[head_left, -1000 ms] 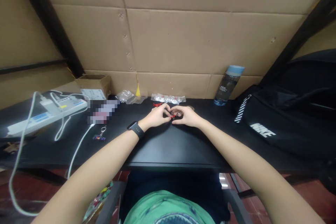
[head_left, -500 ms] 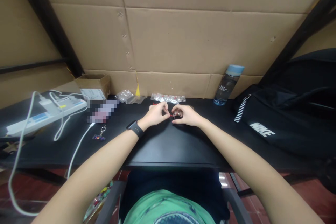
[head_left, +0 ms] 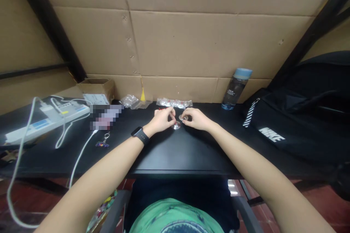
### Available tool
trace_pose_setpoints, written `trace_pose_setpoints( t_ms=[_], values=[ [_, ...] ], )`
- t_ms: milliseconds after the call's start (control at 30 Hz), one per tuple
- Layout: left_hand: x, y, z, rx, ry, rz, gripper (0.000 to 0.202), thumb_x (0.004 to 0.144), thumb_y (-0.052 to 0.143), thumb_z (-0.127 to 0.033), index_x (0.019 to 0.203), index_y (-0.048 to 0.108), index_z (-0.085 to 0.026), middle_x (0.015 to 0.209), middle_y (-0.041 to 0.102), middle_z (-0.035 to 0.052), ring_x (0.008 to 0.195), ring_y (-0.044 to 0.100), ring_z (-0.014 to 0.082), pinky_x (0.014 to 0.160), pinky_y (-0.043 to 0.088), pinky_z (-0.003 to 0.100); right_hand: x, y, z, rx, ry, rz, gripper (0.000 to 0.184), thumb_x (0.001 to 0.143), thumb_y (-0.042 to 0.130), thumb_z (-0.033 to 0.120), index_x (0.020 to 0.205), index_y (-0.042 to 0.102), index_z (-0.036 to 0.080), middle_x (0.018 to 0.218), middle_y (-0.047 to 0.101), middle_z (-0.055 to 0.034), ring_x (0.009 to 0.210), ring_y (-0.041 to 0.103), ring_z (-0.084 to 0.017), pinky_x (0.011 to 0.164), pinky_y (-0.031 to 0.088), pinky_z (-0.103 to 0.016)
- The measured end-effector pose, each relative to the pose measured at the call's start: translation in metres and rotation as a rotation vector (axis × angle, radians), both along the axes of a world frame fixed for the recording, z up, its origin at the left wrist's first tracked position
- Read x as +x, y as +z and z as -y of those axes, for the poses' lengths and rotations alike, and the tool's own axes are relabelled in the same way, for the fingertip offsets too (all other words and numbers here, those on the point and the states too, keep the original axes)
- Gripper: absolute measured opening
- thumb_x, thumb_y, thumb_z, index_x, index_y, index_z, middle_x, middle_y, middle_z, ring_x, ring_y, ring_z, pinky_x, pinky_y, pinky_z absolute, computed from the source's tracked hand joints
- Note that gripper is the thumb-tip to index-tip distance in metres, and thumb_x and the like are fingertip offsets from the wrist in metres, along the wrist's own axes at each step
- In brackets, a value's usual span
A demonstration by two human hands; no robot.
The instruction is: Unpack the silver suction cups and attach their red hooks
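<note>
Near the middle of the black table (head_left: 177,156), my left hand (head_left: 164,119) pinches a small shiny metal cymbal (head_left: 176,126) from above. Something red, like a cord, shows by its fingers. My right hand (head_left: 197,118), thumb and fingers closed, grips a second small cymbal (head_left: 181,118), partly covered by the fingertips. The two cymbals are close together, with a narrow gap between the hands. A black watch (head_left: 140,135) is on my left wrist.
Behind the hands lie clear plastic wrappers (head_left: 175,103). To the left are an open cardboard box (head_left: 97,89), a white power strip (head_left: 46,122), a cable and a keychain (head_left: 102,143). A water bottle (head_left: 235,89) and a black bag (head_left: 300,116) stand at the right.
Both hands have turned, and the cymbals' shiny faces now show beneath the fingers. The red strand stretched between the hands earlier is less visible.
</note>
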State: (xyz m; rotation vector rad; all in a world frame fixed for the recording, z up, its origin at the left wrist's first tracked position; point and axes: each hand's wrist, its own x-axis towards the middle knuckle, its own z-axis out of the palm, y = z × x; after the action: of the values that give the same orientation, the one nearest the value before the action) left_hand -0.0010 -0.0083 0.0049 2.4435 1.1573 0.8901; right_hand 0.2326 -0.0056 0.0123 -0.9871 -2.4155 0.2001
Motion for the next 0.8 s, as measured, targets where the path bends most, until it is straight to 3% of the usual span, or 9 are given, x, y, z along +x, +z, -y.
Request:
trace_pose_setpoints(
  t_ms=[200, 300, 500, 700, 800],
  values=[
    [0.0, 0.0, 0.0, -0.026, -0.001, -0.007, 0.02, 0.083, 0.068, -0.033, 0.097, 0.056, -0.025, 0.094, 0.077, -0.0032, 0.095, 0.071, 0.0198, 0.093, 0.042, 0.033, 0.025, 0.008, -0.014, 0.052, -0.127, 0.001, 0.017, 0.078, 0.07, 0.016, 0.094, 0.075, 0.02, 0.095, 0.071, -0.0052, 0.085, 0.064, -0.02, 0.08, 0.048, -0.031],
    [-0.007, 0.004, -0.002, -0.022, -0.007, -0.125, 0.031, 0.083, 0.071, -0.045, 0.105, 0.061, -0.026, 0.101, 0.076, -0.0009, 0.098, 0.07, 0.0222, 0.094, 0.04, 0.035, 0.049, 0.007, -0.026, 0.054, -0.253, 0.019, 0.027, 0.077, 0.072, 0.016, 0.105, 0.074, 0.019, 0.105, 0.07, -0.0095, 0.092, 0.066, -0.023, 0.087, 0.05, -0.036],
    [-0.021, 0.009, -0.007, -0.007, -0.157, -0.342, 0.023, 0.084, 0.071, -0.041, 0.104, 0.073, -0.029, 0.109, 0.076, -0.0005, 0.103, 0.069, 0.0236, 0.093, 0.044, 0.033, 0.084, -0.005, -0.043, -0.096, -0.382, 0.085, 0.039, 0.075, 0.076, 0.02, 0.114, 0.072, 0.017, 0.117, 0.072, -0.0127, 0.103, 0.068, -0.028, 0.093, 0.052, -0.039],
    [-0.021, 0.006, -0.009, 0.012, -0.275, -0.318, 0.025, 0.091, 0.063, -0.041, 0.111, 0.076, -0.032, 0.117, 0.075, 0.0008, 0.109, 0.068, 0.0217, 0.097, 0.046, 0.03, 0.073, -0.014, -0.044, -0.103, -0.302, 0.13, 0.031, 0.076, 0.071, 0.018, 0.107, 0.074, 0.02, 0.106, 0.074, -0.0086, 0.095, 0.069, -0.024, 0.087, 0.052, -0.033],
    [-0.013, 0.004, -0.005, 0.038, -0.28, -0.306, 0.027, 0.095, 0.058, -0.044, 0.113, 0.076, -0.033, 0.121, 0.073, 0.001, 0.114, 0.066, 0.0226, 0.102, 0.044, 0.032, 0.061, -0.014, -0.04, -0.075, -0.278, 0.11, 0.038, 0.073, 0.075, 0.017, 0.111, 0.073, 0.021, 0.113, 0.072, -0.0102, 0.1, 0.067, -0.025, 0.09, 0.051, -0.034]
  ],
)
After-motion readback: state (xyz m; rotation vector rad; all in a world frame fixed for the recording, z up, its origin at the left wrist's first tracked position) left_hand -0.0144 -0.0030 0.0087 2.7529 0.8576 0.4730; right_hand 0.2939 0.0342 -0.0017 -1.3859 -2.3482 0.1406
